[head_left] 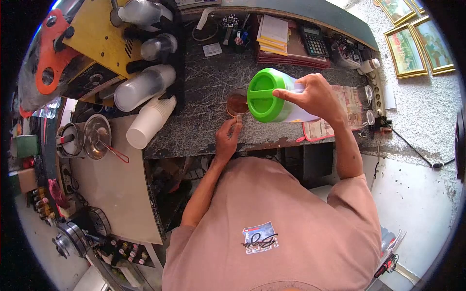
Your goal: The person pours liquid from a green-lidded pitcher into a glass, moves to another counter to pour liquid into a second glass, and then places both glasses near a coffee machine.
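My right hand [315, 97] is wrapped round the handle of a pitcher [264, 95] with a bright green lid and a pale, clear body. The pitcher is tipped to the left, its lid edge close to the rim of a clear glass mug [237, 103]. Reddish-brown liquid shows inside the mug, which stands on the dark counter. With its fingers closed, my left hand [227, 139] grips the mug's handle at the near side. A thin stream at the lid's edge is too small to make out surely.
Stacked paper cups [148, 126] and plastic cups [145, 87] jut out at left, beside a yellow machine [99, 36]. A metal strainer [97, 137] lies nearby. Behind are a calculator [314, 41] and papers [273, 30]. A patterned cloth [347, 104] lies right on the scratched counter [204, 87].
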Demonstrator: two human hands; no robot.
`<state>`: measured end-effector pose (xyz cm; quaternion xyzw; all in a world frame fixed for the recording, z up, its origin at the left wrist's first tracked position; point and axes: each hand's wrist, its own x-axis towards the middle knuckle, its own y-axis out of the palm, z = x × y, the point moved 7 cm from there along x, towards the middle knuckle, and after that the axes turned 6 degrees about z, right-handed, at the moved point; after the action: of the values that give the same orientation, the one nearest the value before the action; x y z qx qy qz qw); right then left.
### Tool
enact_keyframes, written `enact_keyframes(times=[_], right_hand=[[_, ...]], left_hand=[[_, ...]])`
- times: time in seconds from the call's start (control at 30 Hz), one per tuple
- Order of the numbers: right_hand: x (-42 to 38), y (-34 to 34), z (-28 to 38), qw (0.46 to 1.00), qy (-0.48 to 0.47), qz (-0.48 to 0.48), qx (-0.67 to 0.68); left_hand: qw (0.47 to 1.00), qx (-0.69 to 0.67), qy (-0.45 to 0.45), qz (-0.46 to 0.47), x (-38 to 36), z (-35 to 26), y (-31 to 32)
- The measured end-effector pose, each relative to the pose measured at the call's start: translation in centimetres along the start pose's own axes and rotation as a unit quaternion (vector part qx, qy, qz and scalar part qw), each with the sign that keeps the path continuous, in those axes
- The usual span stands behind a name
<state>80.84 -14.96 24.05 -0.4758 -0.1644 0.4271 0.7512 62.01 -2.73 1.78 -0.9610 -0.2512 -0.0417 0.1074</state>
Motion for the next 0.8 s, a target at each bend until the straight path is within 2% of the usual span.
enact_keyframes(times=[0.5,0.57,0.63,0.8], right_hand=[[0.2,0.1,0.2,1.0,0.003,-0.007,-0.016],[0.2,0.0,0.2,1.0,0.003,-0.009,-0.01],[0.3,0.3,0.1,0.999,0.01,0.02,-0.05],[0.1,0.5,-0.3,0.999,0.024,0.027,-0.024]], left_hand=[[0.999,0.03,0.016,0.002,-0.1,0.5,-0.1],[0.999,0.032,-0.012,0.015,-0.2,0.9,0.0],[1.0,0.027,0.001,0.008,-0.1,0.7,0.0],[1.0,0.021,0.011,0.004,-0.2,0.7,0.0]])
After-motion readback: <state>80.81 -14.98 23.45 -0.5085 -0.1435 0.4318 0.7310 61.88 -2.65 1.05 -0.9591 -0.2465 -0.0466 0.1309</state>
